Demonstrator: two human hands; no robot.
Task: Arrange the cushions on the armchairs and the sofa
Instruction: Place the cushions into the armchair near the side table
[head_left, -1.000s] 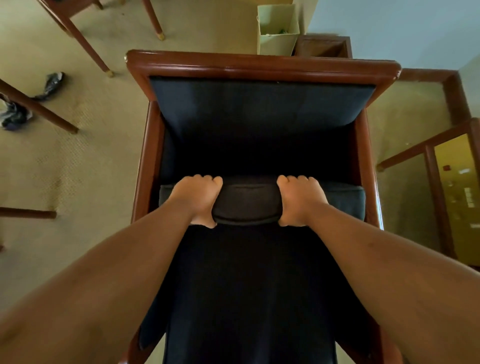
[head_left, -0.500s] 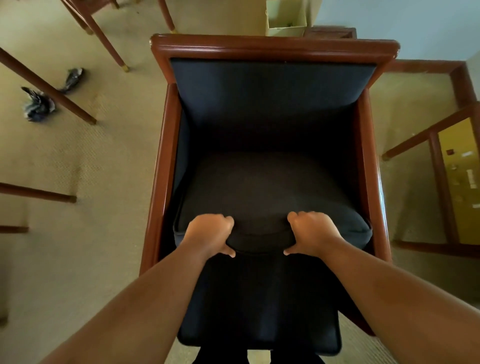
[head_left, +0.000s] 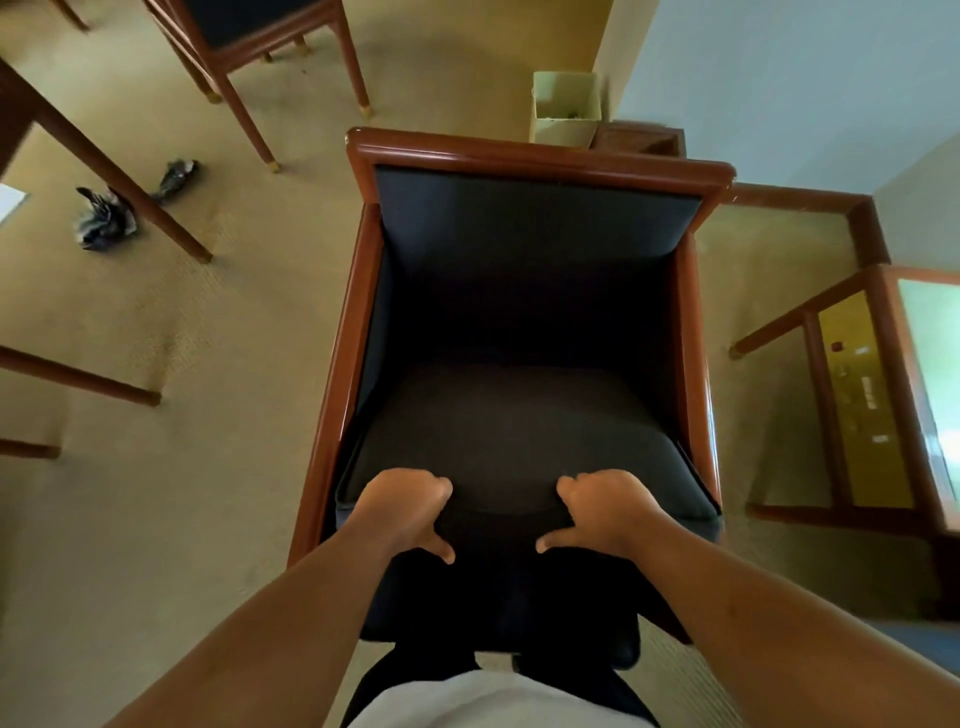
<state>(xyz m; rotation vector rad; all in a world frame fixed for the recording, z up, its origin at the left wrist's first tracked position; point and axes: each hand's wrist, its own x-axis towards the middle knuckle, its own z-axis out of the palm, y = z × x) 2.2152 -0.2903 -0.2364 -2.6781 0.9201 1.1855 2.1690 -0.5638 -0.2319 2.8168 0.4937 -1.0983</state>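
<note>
Gripping the front edge of the dark seat cushion (head_left: 519, 441) with both hands: left hand (head_left: 402, 512) clamped on the left part of that edge, right hand (head_left: 605, 512) on the right part, fingers of each curled over the top and thumbs pointing inward along the front face. Lying flat in the seat of the armchair (head_left: 358, 312), filling the space between the two polished wooden arms, rear end lost in shadow below the dark upholstered backrest (head_left: 530, 223), front edge bulging slightly between the two grips. Standing on beige carpet (head_left: 208, 519), near a pale blue wall. Just behind the chair back, a pale green waste bin (head_left: 566, 109). Off to the right, a wooden side table (head_left: 828, 415) with a glass top. Farther back on the left, another wood-framed chair (head_left: 249, 36), slanting wooden table legs (head_left: 104, 161), and two crumpled dark bundles (head_left: 106, 218) on the floor beside them, too small to identify
</note>
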